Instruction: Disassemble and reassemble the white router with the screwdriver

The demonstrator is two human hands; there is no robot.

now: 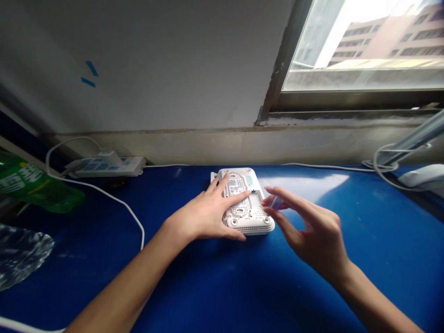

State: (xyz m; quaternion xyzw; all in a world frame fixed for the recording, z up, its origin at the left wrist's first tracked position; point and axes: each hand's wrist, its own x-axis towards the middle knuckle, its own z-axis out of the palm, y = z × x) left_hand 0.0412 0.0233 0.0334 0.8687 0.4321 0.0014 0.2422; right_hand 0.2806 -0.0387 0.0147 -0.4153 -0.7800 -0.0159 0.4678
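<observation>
A white router-like box (pixel 255 213) lies on the blue tabletop with its vented underside up, showing a printed label, round feet at the corners and a recess on its right side. My left hand (pixel 211 210) is spread over its left part, fingers apart, pressing on the casing and hiding some of the label. Just right of the box, my right hand (pixel 312 226) pinches a small pale flat piece (pixel 276 202) between thumb and fingers. Its exact kind is mostly hidden. The fingertips are close to the recess; whether they touch the box I cannot tell.
At the back left stands a power strip (pixel 133 165) with a plug and white cable (pixel 118 200). A green bottle (pixel 45 189) and a clear plastic bottle (pixel 22 254) lie at the left edge. A lamp-like stand (pixel 412 138) with coiled cable is at right, below the window.
</observation>
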